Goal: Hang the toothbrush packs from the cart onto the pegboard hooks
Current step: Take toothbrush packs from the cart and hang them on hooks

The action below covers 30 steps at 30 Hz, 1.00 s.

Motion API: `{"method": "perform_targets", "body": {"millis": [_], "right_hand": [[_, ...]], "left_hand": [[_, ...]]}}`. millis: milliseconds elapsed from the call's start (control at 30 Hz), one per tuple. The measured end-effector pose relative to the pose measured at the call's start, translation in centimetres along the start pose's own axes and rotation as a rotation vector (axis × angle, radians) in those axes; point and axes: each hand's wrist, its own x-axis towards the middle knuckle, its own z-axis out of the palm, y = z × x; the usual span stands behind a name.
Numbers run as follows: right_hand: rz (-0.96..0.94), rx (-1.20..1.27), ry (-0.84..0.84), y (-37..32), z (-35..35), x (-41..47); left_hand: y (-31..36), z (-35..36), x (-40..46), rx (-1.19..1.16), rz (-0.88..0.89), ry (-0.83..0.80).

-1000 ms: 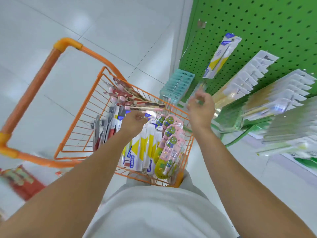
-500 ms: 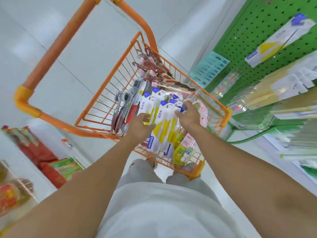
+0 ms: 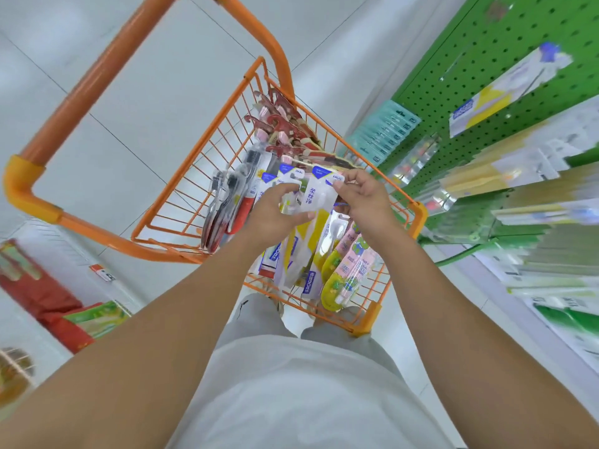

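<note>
An orange wire cart (image 3: 181, 202) stands in front of me, filled with toothbrush packs. Both hands are over its middle. My left hand (image 3: 275, 215) grips a white and yellow toothbrush pack (image 3: 312, 202) from the left side, thumb and fingers curled round it. My right hand (image 3: 364, 192) pinches the top right corner of the same pack. More white-yellow packs (image 3: 291, 254) lie under it, with pink and green frog packs (image 3: 350, 264) to the right and dark-bristled packs (image 3: 227, 202) to the left. The green pegboard (image 3: 486, 50) rises at the right with one white-yellow pack (image 3: 499, 95) hanging.
Red-brown toothbrush packs (image 3: 285, 131) fill the cart's far end. Teal packs (image 3: 382, 131) and rows of pale packs (image 3: 518, 163) hang on the pegboard lower down. Red and green goods (image 3: 64, 306) sit on a low shelf at the left. White tiled floor surrounds the cart.
My right hand came down from the pegboard into the cart. Both hands have closed on one white-yellow pack and lifted its top end. The view swung down toward the cart.
</note>
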Motion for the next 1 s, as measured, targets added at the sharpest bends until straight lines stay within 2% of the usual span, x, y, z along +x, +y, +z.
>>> {"method": "perform_targets", "body": {"millis": [167,267,333,400,433,500,567,667,800,933,1000], "right_hand": [[-0.049,0.028,-0.092,-1.6,-0.6,0.7],[-0.040,-0.001,-0.003,-1.0,-0.5,1.2],[-0.026,-0.265,0.077,1.4,-1.1,2.2],[0.028,-0.702,-0.002,4.7,-1.8,2.9],[0.079,-0.841,-0.069,6.3,-2.1,3.1],[0.130,-0.902,-0.097,8.5,-2.4,3.3],[0.101,-0.869,-0.049,8.8,-2.5,3.3],[0.052,-0.724,-0.130,6.8,-2.9,2.9],[0.046,-0.335,-0.143,0.8,-5.0,0.9],[-0.058,-0.106,0.062,-4.8,-8.6,-0.7],[-0.044,0.039,0.162,-6.7,-10.2,-1.2]], "left_hand": [[0.0,0.5,0.1,0.058,0.122,0.051],[0.1,0.7,0.4,0.002,0.098,0.104],[-0.1,0.5,0.5,-0.108,0.051,0.119],[0.2,0.1,0.1,-0.156,0.039,0.126],[0.3,-0.1,-0.2,-0.162,0.034,0.136],[0.1,-0.5,-0.6,-0.167,0.012,0.153],[0.0,-0.9,-0.7,-0.203,-0.018,0.151],[-0.1,-1.1,-0.4,-0.201,-0.075,0.139],[2.5,0.5,-0.1,-0.159,-0.068,0.088],[6.9,2.6,0.4,-0.061,0.075,0.025],[9.3,3.8,0.7,-0.027,0.135,-0.014]]}}
